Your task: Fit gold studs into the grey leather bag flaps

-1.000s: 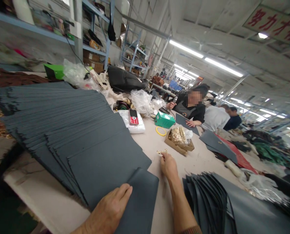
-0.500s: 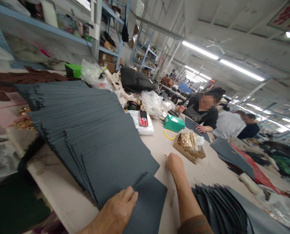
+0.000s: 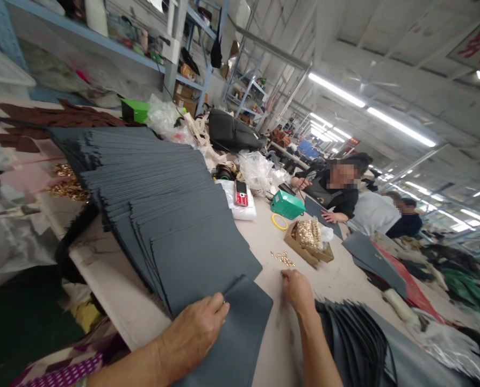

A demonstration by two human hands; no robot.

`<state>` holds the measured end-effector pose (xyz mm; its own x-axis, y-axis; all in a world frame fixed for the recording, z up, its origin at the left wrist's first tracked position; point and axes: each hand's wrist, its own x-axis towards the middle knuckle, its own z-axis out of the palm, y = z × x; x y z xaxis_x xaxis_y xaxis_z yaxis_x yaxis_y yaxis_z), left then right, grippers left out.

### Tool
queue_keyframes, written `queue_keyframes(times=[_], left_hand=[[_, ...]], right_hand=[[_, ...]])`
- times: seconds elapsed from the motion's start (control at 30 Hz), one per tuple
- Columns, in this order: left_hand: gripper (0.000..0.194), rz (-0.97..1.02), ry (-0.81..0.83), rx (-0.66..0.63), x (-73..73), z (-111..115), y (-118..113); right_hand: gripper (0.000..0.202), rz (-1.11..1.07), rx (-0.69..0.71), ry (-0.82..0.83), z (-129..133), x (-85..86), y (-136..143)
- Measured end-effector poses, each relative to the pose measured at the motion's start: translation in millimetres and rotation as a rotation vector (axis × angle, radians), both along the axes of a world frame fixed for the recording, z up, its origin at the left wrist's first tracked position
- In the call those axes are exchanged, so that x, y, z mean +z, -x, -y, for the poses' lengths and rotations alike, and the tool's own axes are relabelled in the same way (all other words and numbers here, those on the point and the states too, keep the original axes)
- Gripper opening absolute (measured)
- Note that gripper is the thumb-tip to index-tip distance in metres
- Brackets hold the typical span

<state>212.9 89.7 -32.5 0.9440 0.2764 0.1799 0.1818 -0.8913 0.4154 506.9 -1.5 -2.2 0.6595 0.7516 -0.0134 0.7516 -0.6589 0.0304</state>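
My left hand pinches the edge of a dark grey leather-like sheet, with a tiny shiny spot showing at the fingertips. This sheet is slightly bent and overlaps the front of a fanned stack of similar sheets. Over the pale tabletop, my right hand is closed, thumb and fingers together. Whatever they may hold is too small to make out. Small gold metal pieces lie scattered just beyond its fingertips. Behind them stands an open cardboard box with gold pieces and plastic in it.
A red and white phone rests on a white packet. Near it are a green box and a yellow ring. More dark sheets lie at the right. Across the table a co-worker leans over another sheet.
My right hand has drawn back toward me, uncovering the scattered gold pieces. My left hand keeps its pinch on the sheet. The view has shifted slightly.
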Motion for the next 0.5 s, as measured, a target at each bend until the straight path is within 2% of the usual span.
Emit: queue_keyframes(times=[0.2,0.37,0.5], left_hand=[[0.025,0.060,-0.025,0.020,2.9,1.8,2.5],[0.020,0.073,-0.103,0.050,3.1,0.8,4.3],[0.017,0.045,-0.135,0.051,5.9,-0.4,4.9]], right_hand=[[0.032,-0.093,-0.039,-0.077,2.9,0.0,-0.9],[0.023,-0.208,-0.166,-0.133,1.5,-4.6,-15.8],[0.015,-0.386,-0.257,-0.177,0.5,-8.2,-30.1]])
